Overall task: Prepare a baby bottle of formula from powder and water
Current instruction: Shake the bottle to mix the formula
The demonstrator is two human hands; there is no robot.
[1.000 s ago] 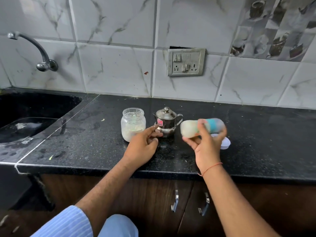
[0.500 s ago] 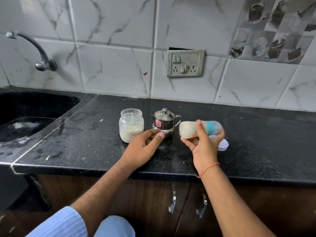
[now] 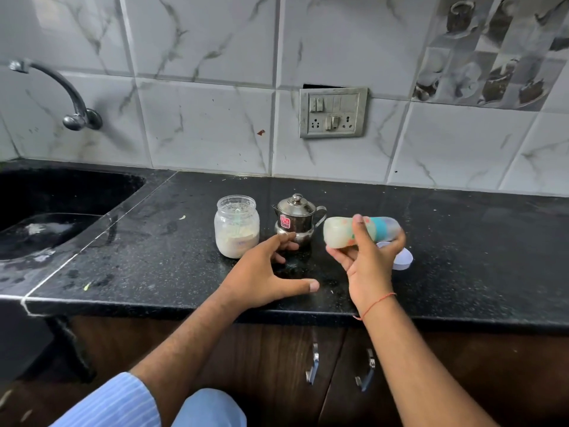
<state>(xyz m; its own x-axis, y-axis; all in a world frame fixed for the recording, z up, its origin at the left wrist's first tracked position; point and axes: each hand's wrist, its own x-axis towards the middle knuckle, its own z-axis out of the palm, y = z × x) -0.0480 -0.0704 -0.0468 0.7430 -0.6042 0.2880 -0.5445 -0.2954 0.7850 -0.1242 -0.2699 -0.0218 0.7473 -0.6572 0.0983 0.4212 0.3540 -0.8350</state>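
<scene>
Your right hand (image 3: 368, 266) grips the baby bottle (image 3: 345, 232) above the black countertop (image 3: 154, 257), the bottle lying on its side in the air with its base pointing left and its teal collar end pointing right; the thumb crosses the near face of the bottle and the fingers curl round the far side, clenched on it; pale, milky liquid fills the bottle (its outline is blurred, so finer detail is lost). A red thread (image 3: 374, 305) circles that wrist. Your left hand (image 3: 264, 278) hovers low over the counter at centre, fingers spread and released, holding nothing; its fingertips sit just in front of the small steel pot (image 3: 297, 218), whether touching it you cannot tell from here, while the thumb points right along the near edge. Left of the pot stands the clear jar (image 3: 236, 226) of pale powder, lid off, upright, just beside the pot; a greenish scoop handle shows faintly inside. A white cap (image 3: 403, 258) lies on the counter to the right, partly hidden behind your right hand. Far left, the dark sink (image 3: 46, 211) sits under a curved tap (image 3: 70, 97); a switch plate (image 3: 333, 112) is set in the marbled wall tiles behind.
</scene>
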